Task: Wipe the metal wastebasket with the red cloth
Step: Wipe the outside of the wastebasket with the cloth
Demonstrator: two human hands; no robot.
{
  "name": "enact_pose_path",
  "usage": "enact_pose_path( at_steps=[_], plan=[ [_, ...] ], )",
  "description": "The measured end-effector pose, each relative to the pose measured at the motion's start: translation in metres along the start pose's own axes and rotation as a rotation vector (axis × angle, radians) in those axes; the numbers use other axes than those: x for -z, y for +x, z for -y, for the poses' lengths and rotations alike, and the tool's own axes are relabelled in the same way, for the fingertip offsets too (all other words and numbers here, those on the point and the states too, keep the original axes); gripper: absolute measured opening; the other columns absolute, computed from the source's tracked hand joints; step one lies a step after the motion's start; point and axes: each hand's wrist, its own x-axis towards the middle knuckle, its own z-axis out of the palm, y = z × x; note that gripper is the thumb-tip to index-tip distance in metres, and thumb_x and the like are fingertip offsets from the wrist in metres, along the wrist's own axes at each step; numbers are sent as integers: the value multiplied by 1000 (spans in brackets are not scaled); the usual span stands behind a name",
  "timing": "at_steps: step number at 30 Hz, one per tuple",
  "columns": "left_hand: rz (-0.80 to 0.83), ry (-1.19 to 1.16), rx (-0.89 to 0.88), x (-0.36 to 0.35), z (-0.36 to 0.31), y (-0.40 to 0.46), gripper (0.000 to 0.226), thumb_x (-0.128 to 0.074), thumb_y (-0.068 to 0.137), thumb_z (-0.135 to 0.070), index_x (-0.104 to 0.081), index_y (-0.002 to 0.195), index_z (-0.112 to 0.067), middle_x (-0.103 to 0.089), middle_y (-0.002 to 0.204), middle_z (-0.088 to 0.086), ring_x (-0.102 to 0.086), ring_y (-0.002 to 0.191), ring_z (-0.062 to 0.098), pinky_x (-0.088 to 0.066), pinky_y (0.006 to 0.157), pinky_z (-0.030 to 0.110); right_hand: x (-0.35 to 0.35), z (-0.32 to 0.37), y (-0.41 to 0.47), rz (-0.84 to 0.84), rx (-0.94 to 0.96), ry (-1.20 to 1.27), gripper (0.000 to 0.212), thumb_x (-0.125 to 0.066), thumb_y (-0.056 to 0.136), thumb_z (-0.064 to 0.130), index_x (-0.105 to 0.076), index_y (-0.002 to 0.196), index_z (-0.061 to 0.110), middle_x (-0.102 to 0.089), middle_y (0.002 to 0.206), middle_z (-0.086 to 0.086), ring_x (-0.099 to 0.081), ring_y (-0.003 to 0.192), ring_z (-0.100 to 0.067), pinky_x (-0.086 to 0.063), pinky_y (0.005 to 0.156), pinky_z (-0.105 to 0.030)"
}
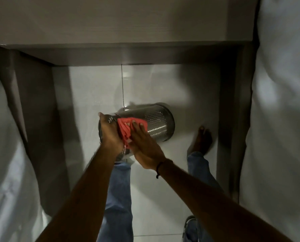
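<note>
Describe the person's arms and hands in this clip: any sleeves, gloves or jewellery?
Both forearms are bare, with no sleeves in view and no gloves. The left hand carries nothing visible. The right hand has a thin dark cord bracelet at the wrist, with a short loose end hanging down. No rings or watch can be made out.

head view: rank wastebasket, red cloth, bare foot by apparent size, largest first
1. Metal wastebasket, tipped on its side, partly covered by both hands.
2 and 3. Red cloth and bare foot: they look alike; the cloth is half hidden under the right hand, so no firm rank.
</note>
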Motion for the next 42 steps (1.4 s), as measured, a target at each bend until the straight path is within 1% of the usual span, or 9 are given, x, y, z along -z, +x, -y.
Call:
enact_pose_path(
  at_steps=[7, 12, 16, 21, 26, 30, 36, 39, 42],
  plan=[
    [94, 200, 60, 2, 15, -7, 84, -16, 95, -76, -46, 152, -21, -50, 157, 17, -47, 145, 35, -30, 125, 58, 18, -2, 33, -159, -70, 118, 67, -28, 111, 41, 3, 165, 18, 6, 175, -4, 11, 162, -25, -7, 132, -52],
    [40, 53, 37, 9, -7, 5, 93, -12, 91, -80, -55, 146, -18, -66, 140, 18, -62, 130, 35, -51, 104, 48, -16, -9, -1, -2, 24, -103, 67, -27, 110, 41, 5, 165, 21, 12, 175, -1, 13, 161, -26, -9, 132, -50],
    [47, 191, 29, 5, 13, -6, 79, -16, 94, -77, -62, 134, -27, -60, 148, 14, -60, 128, 30, -45, 110, 50, 4, 0, 27, -122, -38, -33, 67, -33, 110, 37, -3, 165, 13, 1, 175, -9, 6, 162, -28, -3, 133, -48],
    [18, 156, 71, 4, -2, -2, 89, -11, 91, -82, -66, 131, -24, -70, 135, 15, -65, 126, 34, -54, 95, 47, 4, 1, 17, -72, -20, 45, 64, -28, 111, 38, 1, 166, 19, 6, 175, -4, 11, 162, -26, -20, 130, -52],
    [65, 260, 51, -10, -1, 1, 82, -14, 91, -81, -70, 122, -29, -66, 140, 13, -63, 124, 32, -44, 110, 47, 7, 0, 24, -138, -90, 142, 67, -28, 111, 41, 2, 166, 21, 8, 175, -3, 13, 161, -26, -17, 130, -54],
    [97, 259, 92, -12, -3, -2, 87, -13, 94, -77, -49, 150, -23, -57, 152, 15, -53, 141, 35, -37, 119, 52, 25, 0, 34, -210, -97, 193, 65, -27, 110, 41, 0, 166, 22, 2, 176, -3, 8, 162, -28, -20, 129, -57],
    [38, 298, -6, -28, -6, 0, 76, -16, 92, -81, -72, 115, -36, -79, 114, -3, -71, 104, 20, -53, 85, 36, 17, 9, 33, -202, -99, 300, 62, -26, 110, 41, -3, 166, 26, 4, 176, -3, 8, 162, -28, -21, 126, -55],
    [86, 406, 86, -25, 4, -2, 87, -12, 94, -78, -54, 145, -21, -59, 144, 16, -59, 128, 33, -44, 98, 40, 41, 3, 47, -281, -93, 330, 57, -20, 110, 42, -12, 166, 30, -9, 175, -1, -1, 162, -22, -4, 129, -45],
    [38, 252, -1, -23, -8, 1, 85, -18, 91, -81, -61, 141, -26, -70, 135, 9, -65, 128, 30, -48, 108, 47, 16, 5, 28, -183, 6, 232, 66, -17, 108, 49, -16, 165, 17, -9, 175, -8, -2, 163, -27, -7, 131, -45]
  ],
)
